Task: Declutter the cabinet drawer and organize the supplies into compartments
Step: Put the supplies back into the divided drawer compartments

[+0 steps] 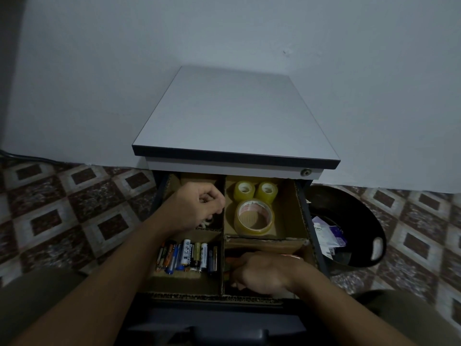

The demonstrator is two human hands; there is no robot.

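The grey-topped cabinet (234, 116) stands against the far wall with its top drawer (305, 213) pulled out toward the near side. A black bin (361, 221) with some paper scraps in it sits on the floor to the right. Cardboard dividers (222, 258) split the drawer into four compartments, and honestly it looks mostly sorted. The far right one has one big tape roll (254, 218) lying flat, with two small tape rolls (244, 190) just behind it. The near left one has the batteries (188, 255) lined up side by side.

The left hand (197, 206) is over the far left compartment with its fingers curled in toward the thumb. It looks like a small pinch, but I can't tell if anything is actually in it. Some small white bits (205, 223) peek out under it, too small to identify. The right hand (264, 270) is down in the near right compartment. Its fingertips are lost in the shadow next to something orange-ish, so I can't make out that grip either.

My read is that this is the last loose small stuff getting sorted. If I were doing it:
- Pick up the tiny things a few at a time with a tight pinch.
- Lower them right to the floor of the compartment rather than dropping them.
- Keep wrists off the cardboard walls, which look flimsy and could fold over onto the batteries.
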